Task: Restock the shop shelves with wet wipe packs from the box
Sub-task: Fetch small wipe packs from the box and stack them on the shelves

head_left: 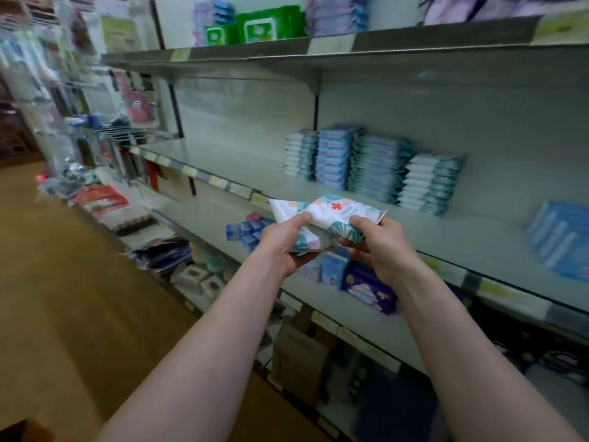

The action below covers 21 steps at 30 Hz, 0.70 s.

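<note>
I hold wet wipe packs [328,215] in both hands, white with teal leaf prints and a red cross; there seem to be two, one under the other. My left hand [283,240] grips their left end, thumb on top. My right hand [379,244] grips the right end. The packs hover just in front of the middle shelf [229,164], at its front edge. On that shelf stand several stacks of wipe packs [369,167] in blue, teal and white. The box is not in view.
Light blue packs [561,240] lie at the shelf's right. The top shelf [287,49] carries green packs [258,27] and blue ones. The lower shelf [366,317] holds purple and blue packs [366,282]. Hanging goods crowd the far left; brown floor [63,298] lies at left.
</note>
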Each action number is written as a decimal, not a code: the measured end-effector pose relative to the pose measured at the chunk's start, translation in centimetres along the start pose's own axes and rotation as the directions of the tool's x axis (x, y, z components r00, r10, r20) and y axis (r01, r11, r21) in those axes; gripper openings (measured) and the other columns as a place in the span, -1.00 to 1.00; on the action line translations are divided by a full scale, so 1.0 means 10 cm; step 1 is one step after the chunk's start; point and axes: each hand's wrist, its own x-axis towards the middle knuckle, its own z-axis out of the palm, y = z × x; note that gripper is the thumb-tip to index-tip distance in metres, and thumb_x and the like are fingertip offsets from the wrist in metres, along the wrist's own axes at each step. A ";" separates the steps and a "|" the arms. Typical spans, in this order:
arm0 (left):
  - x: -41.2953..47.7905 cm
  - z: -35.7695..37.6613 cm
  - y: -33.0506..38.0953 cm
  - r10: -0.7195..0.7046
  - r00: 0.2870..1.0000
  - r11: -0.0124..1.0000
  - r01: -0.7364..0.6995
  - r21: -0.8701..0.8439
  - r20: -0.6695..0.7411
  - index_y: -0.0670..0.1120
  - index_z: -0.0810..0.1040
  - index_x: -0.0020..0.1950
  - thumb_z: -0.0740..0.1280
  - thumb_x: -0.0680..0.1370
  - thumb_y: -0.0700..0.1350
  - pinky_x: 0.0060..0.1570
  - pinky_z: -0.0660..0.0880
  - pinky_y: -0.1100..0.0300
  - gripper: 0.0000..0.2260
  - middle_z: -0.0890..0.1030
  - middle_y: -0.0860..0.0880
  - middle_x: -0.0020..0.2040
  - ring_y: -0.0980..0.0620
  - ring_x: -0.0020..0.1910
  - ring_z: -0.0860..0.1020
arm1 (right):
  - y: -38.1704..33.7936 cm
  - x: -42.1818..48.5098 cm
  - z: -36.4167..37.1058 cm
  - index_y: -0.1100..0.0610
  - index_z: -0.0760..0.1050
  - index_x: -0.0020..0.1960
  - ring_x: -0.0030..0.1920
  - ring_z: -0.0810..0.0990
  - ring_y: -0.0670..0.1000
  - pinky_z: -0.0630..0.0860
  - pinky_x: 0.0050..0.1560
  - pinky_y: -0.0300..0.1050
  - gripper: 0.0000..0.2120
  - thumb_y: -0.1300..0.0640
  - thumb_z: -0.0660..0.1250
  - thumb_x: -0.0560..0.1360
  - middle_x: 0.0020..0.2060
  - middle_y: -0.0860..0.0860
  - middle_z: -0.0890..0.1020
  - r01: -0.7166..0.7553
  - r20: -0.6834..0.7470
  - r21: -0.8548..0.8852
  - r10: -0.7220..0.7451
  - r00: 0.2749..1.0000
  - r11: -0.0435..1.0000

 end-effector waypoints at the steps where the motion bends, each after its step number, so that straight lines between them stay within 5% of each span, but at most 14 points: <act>1: 0.06 0.11 -0.03 -0.005 1.000 1.000 0.005 0.023 0.006 -0.09 0.49 0.08 0.43 0.50 -0.17 -0.31 0.59 0.01 -0.80 0.57 -0.17 0.04 -0.14 -0.06 0.57 | -0.02 0.05 -0.09 0.11 0.45 0.05 -0.41 0.64 -0.08 0.50 -0.49 -0.25 -0.92 0.15 0.29 0.57 -0.22 0.03 0.66 -0.005 -0.029 -0.001 0.005 1.000 1.000; 5: 0.30 0.50 -0.13 -0.069 0.994 0.994 0.062 0.092 0.079 -0.17 0.46 0.23 0.47 0.47 -0.14 -0.15 0.61 -0.04 -0.62 0.56 -0.19 0.10 -0.14 -0.01 0.59 | -0.09 0.20 -0.42 0.15 0.45 0.03 -0.44 0.63 -0.10 0.45 -0.55 -0.29 -0.92 0.17 0.31 0.56 -0.17 0.07 0.64 -0.017 -0.135 0.008 0.017 0.991 1.000; 10: 0.52 0.99 -0.20 -0.139 0.978 0.981 0.115 0.156 0.154 -0.19 0.48 0.21 0.46 0.48 -0.15 -0.42 0.57 0.07 -0.65 0.58 -0.21 0.04 -0.13 -0.13 0.59 | -0.22 0.40 -0.76 0.11 0.49 -0.10 -0.41 0.60 -0.05 0.40 -0.56 -0.28 -0.95 0.19 0.33 0.54 -0.25 0.05 0.62 -0.030 -0.250 0.057 0.043 0.967 0.998; 15: 0.78 1.39 -0.21 -0.234 0.939 0.963 0.189 0.191 0.253 -0.15 0.51 -0.02 0.43 0.50 -0.18 -0.42 0.57 0.07 -0.87 0.57 -0.20 -0.01 -0.11 -0.18 0.55 | -0.36 0.67 -0.99 0.19 0.46 -0.09 -0.54 0.58 -0.08 0.41 -0.60 -0.31 -0.95 0.25 0.30 0.55 -0.29 0.14 0.61 -0.041 -0.303 0.099 0.069 0.950 0.994; 21: 1.07 1.70 -0.17 -0.325 0.867 0.942 0.263 0.207 0.377 -0.20 0.46 0.03 0.30 0.54 -0.29 -0.46 0.60 0.05 -0.92 0.54 -0.24 -0.06 -0.15 -0.17 0.56 | -0.40 0.97 -1.26 0.22 0.48 -0.12 -0.51 0.58 -0.13 0.46 -0.55 -0.33 -0.93 0.25 0.35 0.52 -0.27 0.13 0.62 0.006 -0.379 0.161 0.056 0.924 0.987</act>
